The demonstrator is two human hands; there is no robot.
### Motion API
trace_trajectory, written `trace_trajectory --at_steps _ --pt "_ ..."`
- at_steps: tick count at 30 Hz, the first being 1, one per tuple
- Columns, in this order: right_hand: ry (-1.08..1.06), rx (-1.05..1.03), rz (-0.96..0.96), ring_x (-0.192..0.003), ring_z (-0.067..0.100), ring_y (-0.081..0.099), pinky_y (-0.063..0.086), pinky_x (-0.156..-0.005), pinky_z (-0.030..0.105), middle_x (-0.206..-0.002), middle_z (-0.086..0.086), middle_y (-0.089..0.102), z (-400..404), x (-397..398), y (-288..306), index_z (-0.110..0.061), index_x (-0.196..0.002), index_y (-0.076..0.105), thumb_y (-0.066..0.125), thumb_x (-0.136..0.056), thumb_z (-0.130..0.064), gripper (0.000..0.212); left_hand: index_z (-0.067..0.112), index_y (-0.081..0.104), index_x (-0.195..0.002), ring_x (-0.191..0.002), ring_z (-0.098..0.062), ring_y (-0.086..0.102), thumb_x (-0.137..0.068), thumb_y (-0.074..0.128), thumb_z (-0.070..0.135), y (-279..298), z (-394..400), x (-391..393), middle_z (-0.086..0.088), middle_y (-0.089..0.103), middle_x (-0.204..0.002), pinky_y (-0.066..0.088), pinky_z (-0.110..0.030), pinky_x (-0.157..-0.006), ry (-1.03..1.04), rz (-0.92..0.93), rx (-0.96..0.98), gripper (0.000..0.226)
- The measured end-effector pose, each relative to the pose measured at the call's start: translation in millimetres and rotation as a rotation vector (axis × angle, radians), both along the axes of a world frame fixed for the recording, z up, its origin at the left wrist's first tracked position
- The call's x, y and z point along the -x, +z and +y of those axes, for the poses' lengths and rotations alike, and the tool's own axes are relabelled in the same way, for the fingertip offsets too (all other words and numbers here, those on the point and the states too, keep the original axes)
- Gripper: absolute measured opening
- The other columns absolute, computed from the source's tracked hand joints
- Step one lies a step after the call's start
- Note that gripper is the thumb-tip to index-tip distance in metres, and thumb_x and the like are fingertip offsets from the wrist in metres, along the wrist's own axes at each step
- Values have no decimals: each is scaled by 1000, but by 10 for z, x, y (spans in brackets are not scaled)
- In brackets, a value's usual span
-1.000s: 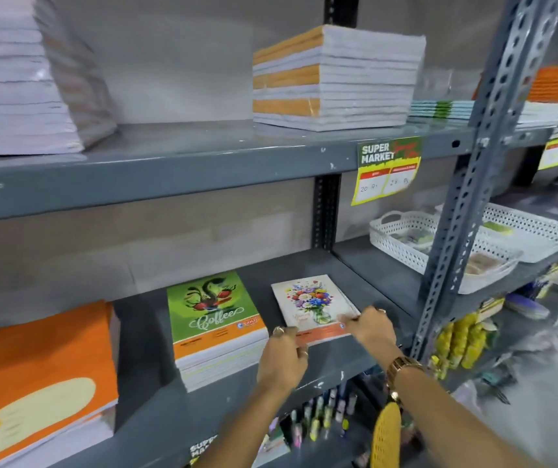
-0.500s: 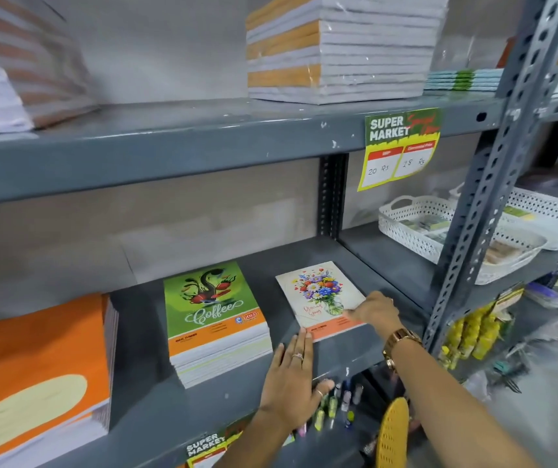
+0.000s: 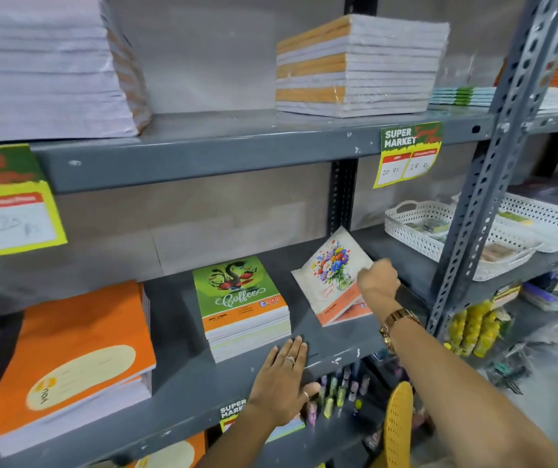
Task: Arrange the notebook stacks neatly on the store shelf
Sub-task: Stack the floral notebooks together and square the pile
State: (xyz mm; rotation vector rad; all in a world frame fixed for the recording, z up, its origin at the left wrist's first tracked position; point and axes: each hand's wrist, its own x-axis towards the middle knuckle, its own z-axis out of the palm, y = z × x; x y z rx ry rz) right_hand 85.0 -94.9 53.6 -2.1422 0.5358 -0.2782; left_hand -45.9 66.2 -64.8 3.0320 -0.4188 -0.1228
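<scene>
A thin flower-cover notebook (image 3: 329, 271) sits tilted on the grey middle shelf (image 3: 183, 380), its right edge lifted off the shelf. My right hand (image 3: 378, 280) grips that raised right edge. Left of it stands a short stack of green "Coffee" notebooks (image 3: 240, 298). My left hand (image 3: 282, 380) rests flat, fingers spread, on the shelf's front edge just below the Coffee stack. A larger orange notebook stack (image 3: 78, 359) lies at the far left of the same shelf.
The upper shelf holds a wrapped white-and-orange notebook stack (image 3: 358, 65) and a tall white stack (image 3: 41, 65). White perforated baskets (image 3: 439, 231) sit right of the slotted upright post (image 3: 493, 170). Price tags (image 3: 409, 153) hang from the shelf edge. Pens (image 3: 335, 393) stand below.
The flower notebook lay flat before; now my right hand has raised its right side and turned it. My left hand slid down from the notebook to the shelf's front edge.
</scene>
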Motion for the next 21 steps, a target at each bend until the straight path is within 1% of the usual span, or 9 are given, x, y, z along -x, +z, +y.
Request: trace_trajectory --at_steps 3,6,9,11,13,15,18,19,21 --pt "-43 -65 -89 -120 45 51 44 -97 45 -126 31 56 109 201 187 8 -119 46 51 -93 -8 31 10 -6 -147 -147 -19 -7 -97 28 44 41 149 168 -6 -8 -159 -3 -35 -121 38 34 25 69" --pt "-55 -153 -134 -119 43 53 44 -97 43 -126 29 57 213 317 351 6 -119 49 50 -94 -11 31 10 -5 -147 -147 -19 -7 -98 28 42 59 322 333 -6 -8 -159 -3 -35 -121 61 56 25 67" --pt "4 -232 -140 -114 40 57 45 -96 42 -123 25 61 419 387 386 4 -116 55 52 -91 -12 30 11 -5 -147 -147 -19 -7 -98 29 41 90 506 483 -5 -8 -159 -2 -36 -121 100 74 32 67" --pt "50 -300 -123 -106 40 61 51 -93 44 -117 23 64 620 474 372 2 -113 58 55 -88 -12 29 11 -3 -147 -147 -19 -6 -98 29 42 112 643 580 -5 -6 -160 -1 -37 -122 142 94 45 67" --pt "106 -368 -88 -83 37 66 55 -79 45 -105 19 66 812 531 320 3 -110 58 55 -86 -10 27 11 -2 -148 -147 -19 -5 -97 28 44 143 778 669 -5 -4 -160 0 -37 -122 183 99 66 67" --pt "148 -399 -47 -62 31 59 54 -69 43 -86 12 61 1014 609 286 6 -108 57 54 -87 -7 25 13 -1 -148 -147 -19 -3 -97 29 44 166 945 782 -4 -3 -160 0 -37 -121 210 101 74 67" --pt "187 -399 14 -55 30 58 55 -72 44 -60 6 50 1242 669 221 8 -113 56 53 -88 -8 30 18 -2 -148 -148 -20 -3 -97 31 43 199 1129 923 -1 -3 -160 0 -39 -121 228 120 70 65" --pt "207 -380 29 -56 30 59 54 -74 43 -57 4 47 1293 672 187 7 -115 54 52 -88 -8 31 20 -1 -148 -148 -20 -3 -97 31 42 212 1163 952 -1 -3 -160 0 -40 -121 227 129 69 64" --pt "245 -327 60 -50 26 56 50 -68 37 -55 4 45 1409 705 148 8 -117 52 51 -90 -7 31 21 0 -148 -148 -21 -3 -98 32 40 225 1234 995 0 -3 -160 0 -41 -121 230 136 84 63"
